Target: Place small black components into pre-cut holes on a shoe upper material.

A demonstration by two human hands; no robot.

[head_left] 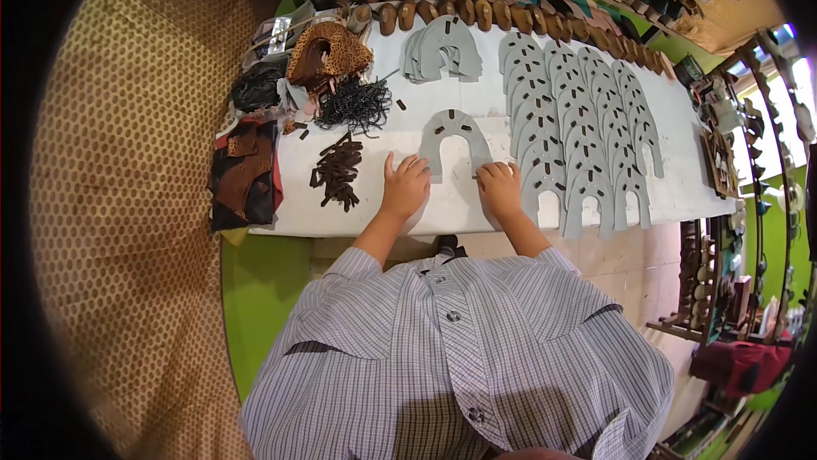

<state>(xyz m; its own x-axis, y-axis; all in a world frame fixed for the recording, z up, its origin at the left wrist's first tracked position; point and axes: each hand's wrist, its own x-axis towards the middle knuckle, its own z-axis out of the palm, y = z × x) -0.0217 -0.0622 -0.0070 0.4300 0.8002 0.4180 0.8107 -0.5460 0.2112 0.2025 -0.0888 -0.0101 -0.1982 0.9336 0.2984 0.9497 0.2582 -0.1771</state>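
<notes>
A grey U-shaped shoe-upper piece [454, 122] lies flat before me, its legs toward me, with small dark brown strips on its curved top. My left hand [407, 186] rests at its left leg, palm down, fingers apart and holding nothing. Beside the tip of the right leg, my right hand [500, 188] has its fingers bent together, with a small dark strip [477, 177] showing at the fingertips. Left of my left hand is a heap of similar dark strips [339, 171]. Overlapping columns of grey pieces [541, 148] with dark strips on them spread to the right.
A stack of grey pieces [441, 47] lies farther back on the white table [383, 213]. At the left are a tangled black bundle [356, 105], leopard-print material [328, 47] and brown scraps [244, 175]. Brown shoe forms [465, 9] line the far edge; racks [757, 120] stand right.
</notes>
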